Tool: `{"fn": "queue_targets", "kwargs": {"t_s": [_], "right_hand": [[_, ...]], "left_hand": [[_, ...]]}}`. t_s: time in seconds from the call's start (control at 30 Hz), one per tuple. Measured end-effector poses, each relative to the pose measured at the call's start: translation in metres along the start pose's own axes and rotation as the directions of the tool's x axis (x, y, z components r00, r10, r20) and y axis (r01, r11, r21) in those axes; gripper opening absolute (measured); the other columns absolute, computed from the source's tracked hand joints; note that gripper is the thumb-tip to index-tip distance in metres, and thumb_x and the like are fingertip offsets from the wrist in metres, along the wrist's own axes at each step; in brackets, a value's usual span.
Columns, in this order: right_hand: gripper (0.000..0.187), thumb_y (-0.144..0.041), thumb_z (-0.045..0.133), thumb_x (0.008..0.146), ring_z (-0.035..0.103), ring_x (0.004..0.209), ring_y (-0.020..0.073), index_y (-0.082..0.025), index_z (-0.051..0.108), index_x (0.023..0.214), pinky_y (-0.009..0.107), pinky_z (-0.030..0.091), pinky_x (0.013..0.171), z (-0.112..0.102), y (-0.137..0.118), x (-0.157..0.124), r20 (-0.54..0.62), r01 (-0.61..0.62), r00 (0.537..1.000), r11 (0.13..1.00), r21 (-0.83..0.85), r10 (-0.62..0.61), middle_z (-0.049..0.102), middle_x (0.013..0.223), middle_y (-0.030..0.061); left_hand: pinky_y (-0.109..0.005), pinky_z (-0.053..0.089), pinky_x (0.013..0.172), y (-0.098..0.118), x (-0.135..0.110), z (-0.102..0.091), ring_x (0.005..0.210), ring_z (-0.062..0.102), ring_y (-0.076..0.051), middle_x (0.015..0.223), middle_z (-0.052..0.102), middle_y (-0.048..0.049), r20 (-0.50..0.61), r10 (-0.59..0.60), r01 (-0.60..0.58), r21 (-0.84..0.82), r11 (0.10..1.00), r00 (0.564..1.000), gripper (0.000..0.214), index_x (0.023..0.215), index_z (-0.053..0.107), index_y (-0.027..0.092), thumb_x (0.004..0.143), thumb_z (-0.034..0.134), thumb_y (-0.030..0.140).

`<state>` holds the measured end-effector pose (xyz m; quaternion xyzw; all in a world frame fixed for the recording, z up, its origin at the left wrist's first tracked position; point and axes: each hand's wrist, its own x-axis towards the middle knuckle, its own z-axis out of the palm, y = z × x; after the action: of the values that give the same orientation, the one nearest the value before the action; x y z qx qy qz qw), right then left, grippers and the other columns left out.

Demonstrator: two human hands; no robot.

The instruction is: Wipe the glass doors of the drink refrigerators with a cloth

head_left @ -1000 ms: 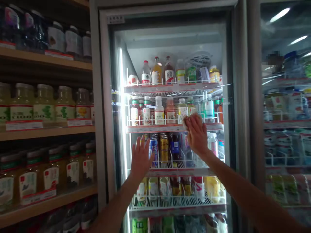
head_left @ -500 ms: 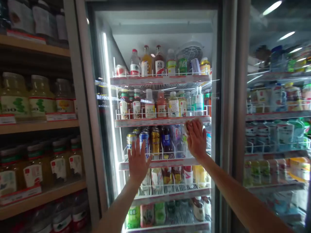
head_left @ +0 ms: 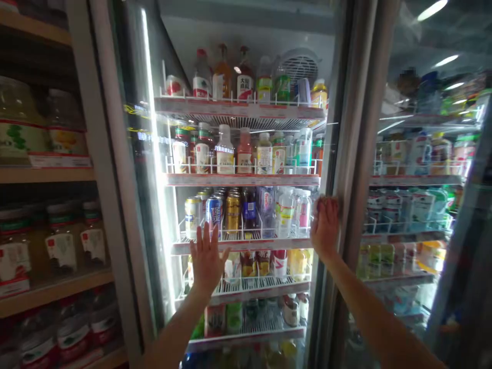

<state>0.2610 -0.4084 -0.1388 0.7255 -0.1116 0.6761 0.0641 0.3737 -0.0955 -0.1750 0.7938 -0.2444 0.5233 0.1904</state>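
Left hand [head_left: 207, 261]: open and flat on the glass, fingers spread wide and pointing up. It holds nothing.

Right hand [head_left: 325, 228]: pressed on the glass right by the door's right edge, fingers together and pointing up. It is not clenched and holds nothing.

Glass fridge door [head_left: 111, 205]: in front of both hands, with a long metal frame. It is tall, so its long side runs up and down. It looks tilted in this view.

Behind the glass: cans [head_left: 214, 211] stand on a wire rack just behind the left hand's fingers. Plastic bottles [head_left: 285, 215] stand near the right hand.

Left side: a wooden shelf [head_left: 46, 174] holds big jars [head_left: 23, 143].

Right side: a second fridge door [head_left: 413, 205] stands beside this one, with more drinks inside.
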Motion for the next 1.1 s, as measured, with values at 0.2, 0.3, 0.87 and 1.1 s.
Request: {"fn": "queue_targets", "kwargs": {"t_s": [0.2,0.3,0.87,1.1], "right_hand": [[0.071,-0.011,0.035,0.086,0.023,0.14,0.0293,-0.023,0.005,0.149,0.055,0.037,0.106,-0.01,0.01,-0.105,0.098,0.068,0.993,0.997,0.018,-0.07,0.017,0.154,0.0093],[0.071,-0.01,0.035,0.085,0.02,0.141,0.0305,-0.023,0.006,0.149,0.057,0.037,0.105,-0.01,0.007,-0.144,0.163,0.05,0.985,0.998,0.047,-0.057,0.014,0.155,0.0082],[0.062,-0.011,0.038,0.088,0.023,0.14,0.0237,-0.021,0.02,0.147,0.047,0.027,0.111,0.002,-0.058,-0.086,0.132,0.381,0.897,0.889,0.255,-0.423,0.046,0.141,0.0099],[0.06,-0.011,0.04,0.088,0.021,0.141,0.0231,-0.02,0.026,0.145,0.046,0.024,0.112,0.008,-0.067,-0.081,0.093,0.398,0.903,0.897,0.191,-0.42,0.044,0.142,0.0099]], "left_hand": [[-0.059,0.029,0.105,0.004,-0.007,0.0,0.141,0.013,-0.032,0.15,0.024,-0.0178,0.008,0.008,-0.008,-0.001,1.0,1.0,0.072,0.147,0.009,0.021,0.089,0.045,0.041],[-0.059,0.029,0.104,0.006,-0.013,0.003,0.141,0.013,-0.032,0.15,0.024,-0.018,0.001,-0.012,0.012,0.005,1.0,1.0,0.072,0.147,0.007,0.021,0.089,0.044,0.04],[-0.048,0.036,0.105,0.001,-0.057,0.011,0.141,0.018,-0.029,0.149,0.03,-0.0136,0.063,0.03,-0.035,0.081,0.996,0.998,0.061,0.141,0.031,0.017,0.086,0.051,0.033],[-0.049,0.033,0.106,0.003,-0.061,0.017,0.14,0.02,-0.029,0.148,0.031,-0.013,0.048,0.001,-0.007,0.126,0.992,0.999,0.063,0.143,0.028,0.019,0.086,0.051,0.035]]}}
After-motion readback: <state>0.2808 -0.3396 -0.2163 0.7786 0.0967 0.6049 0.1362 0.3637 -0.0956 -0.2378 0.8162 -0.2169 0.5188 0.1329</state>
